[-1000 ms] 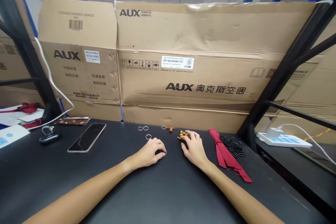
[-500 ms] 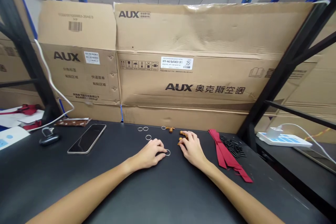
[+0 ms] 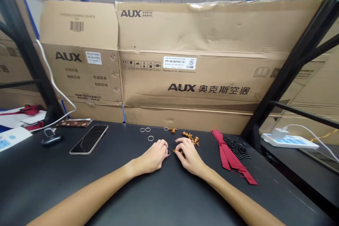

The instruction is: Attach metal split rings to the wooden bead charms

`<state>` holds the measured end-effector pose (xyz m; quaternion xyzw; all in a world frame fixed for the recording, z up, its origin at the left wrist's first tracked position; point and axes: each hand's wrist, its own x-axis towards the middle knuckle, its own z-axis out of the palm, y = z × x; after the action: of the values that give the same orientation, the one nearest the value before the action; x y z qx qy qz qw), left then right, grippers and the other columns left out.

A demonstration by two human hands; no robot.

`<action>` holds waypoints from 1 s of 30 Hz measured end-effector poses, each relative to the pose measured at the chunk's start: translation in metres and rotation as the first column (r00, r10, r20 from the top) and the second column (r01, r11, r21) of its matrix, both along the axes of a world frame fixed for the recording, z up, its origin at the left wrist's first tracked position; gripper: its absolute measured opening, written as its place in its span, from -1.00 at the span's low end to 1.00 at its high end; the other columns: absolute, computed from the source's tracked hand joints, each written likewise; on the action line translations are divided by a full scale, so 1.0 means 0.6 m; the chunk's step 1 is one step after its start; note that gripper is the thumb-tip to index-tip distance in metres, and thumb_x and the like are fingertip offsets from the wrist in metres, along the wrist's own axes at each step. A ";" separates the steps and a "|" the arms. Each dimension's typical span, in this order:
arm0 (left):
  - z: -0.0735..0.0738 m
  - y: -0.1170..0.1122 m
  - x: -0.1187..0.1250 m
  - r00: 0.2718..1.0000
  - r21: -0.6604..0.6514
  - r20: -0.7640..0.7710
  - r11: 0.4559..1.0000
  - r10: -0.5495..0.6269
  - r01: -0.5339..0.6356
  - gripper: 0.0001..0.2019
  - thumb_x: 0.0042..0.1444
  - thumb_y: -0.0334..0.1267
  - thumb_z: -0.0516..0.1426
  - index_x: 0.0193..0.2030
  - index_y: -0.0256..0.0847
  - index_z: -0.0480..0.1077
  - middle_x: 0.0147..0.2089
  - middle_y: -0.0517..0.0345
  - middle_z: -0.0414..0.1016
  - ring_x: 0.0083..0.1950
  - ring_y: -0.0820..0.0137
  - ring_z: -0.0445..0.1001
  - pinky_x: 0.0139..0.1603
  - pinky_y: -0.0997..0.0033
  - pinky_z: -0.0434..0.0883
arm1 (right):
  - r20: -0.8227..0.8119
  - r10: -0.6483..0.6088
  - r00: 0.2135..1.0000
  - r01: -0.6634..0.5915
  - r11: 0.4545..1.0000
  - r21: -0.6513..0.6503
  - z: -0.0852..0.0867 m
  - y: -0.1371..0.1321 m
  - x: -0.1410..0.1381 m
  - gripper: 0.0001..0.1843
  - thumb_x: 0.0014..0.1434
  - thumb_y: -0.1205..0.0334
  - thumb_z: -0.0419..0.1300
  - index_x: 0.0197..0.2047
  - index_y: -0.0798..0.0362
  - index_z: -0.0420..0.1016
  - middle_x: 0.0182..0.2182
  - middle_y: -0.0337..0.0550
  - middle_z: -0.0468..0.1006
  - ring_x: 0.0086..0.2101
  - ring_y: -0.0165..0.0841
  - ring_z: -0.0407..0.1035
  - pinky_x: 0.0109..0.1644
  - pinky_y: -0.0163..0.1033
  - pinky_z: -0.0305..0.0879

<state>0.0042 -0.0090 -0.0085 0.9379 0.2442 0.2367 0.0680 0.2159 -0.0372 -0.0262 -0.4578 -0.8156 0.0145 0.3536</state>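
Note:
My left hand (image 3: 155, 154) pinches a metal split ring (image 3: 168, 153) low over the black table, its edge showing past the fingertips. Facing it, my right hand (image 3: 189, 155) is closed on a small brown gourd-shaped charm (image 3: 181, 152), mostly covered by the fingers. Behind my right hand lies a little heap of similar brown charms (image 3: 194, 139). Farther back, a split ring (image 3: 166, 129) lies against another brown charm (image 3: 173, 130). Three loose split rings (image 3: 150, 138) rest beyond my left hand.
Red fabric strips (image 3: 229, 155) and a pile of black clasps (image 3: 237, 147) lie to the right. At left are a phone (image 3: 89, 140), a dark key fob (image 3: 52, 139) and a brown wrapper (image 3: 75, 123). A cardboard box wall (image 3: 185, 113) closes the back; a power strip (image 3: 290, 141) sits far right.
My right hand has moved left and slightly nearer, away from the heap with a charm in its fingers. The left hand has turned a little, covering more of its ring.

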 end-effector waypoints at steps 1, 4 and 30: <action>0.000 0.000 -0.001 0.999 -0.037 0.037 0.999 0.009 -0.007 -0.83 0.27 -0.44 -0.09 -0.32 -0.22 0.24 -0.12 -0.01 0.29 -0.11 0.32 0.31 -0.02 0.30 0.34 | -0.002 0.007 1.000 -0.007 1.000 -0.006 0.001 -0.001 -0.001 -0.88 0.23 0.31 0.03 -0.34 0.04 0.33 -0.06 0.02 0.37 0.01 -0.17 0.21 0.08 0.04 0.21; 0.001 -0.001 -0.002 0.994 -0.117 0.109 0.993 0.032 -0.020 -0.82 0.27 -0.42 -0.10 -0.34 -0.22 0.23 -0.10 0.00 0.28 -0.09 0.34 0.30 0.01 0.30 0.33 | -0.005 0.043 0.999 -0.043 0.998 -0.036 0.004 -0.005 -0.006 -0.87 0.24 0.31 0.02 -0.33 0.03 0.34 -0.05 0.02 0.37 0.02 -0.17 0.21 0.07 0.03 0.22; 0.006 -0.009 0.000 0.988 -0.115 0.139 0.990 -0.062 0.078 -0.85 0.28 -0.39 -0.07 -0.33 -0.19 0.19 -0.09 0.03 0.29 -0.08 0.34 0.31 -0.02 0.34 0.34 | -0.006 0.054 0.999 -0.053 0.996 0.074 0.006 -0.013 -0.024 -0.92 0.19 0.33 0.14 -0.35 0.01 0.42 -0.08 -0.04 0.42 0.02 -0.14 0.21 0.06 0.07 0.23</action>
<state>0.0043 -0.0147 -0.0048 0.9219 0.2199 0.2819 0.1491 0.2017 -0.0449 -0.0228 -0.4223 -0.8262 -0.0042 0.3729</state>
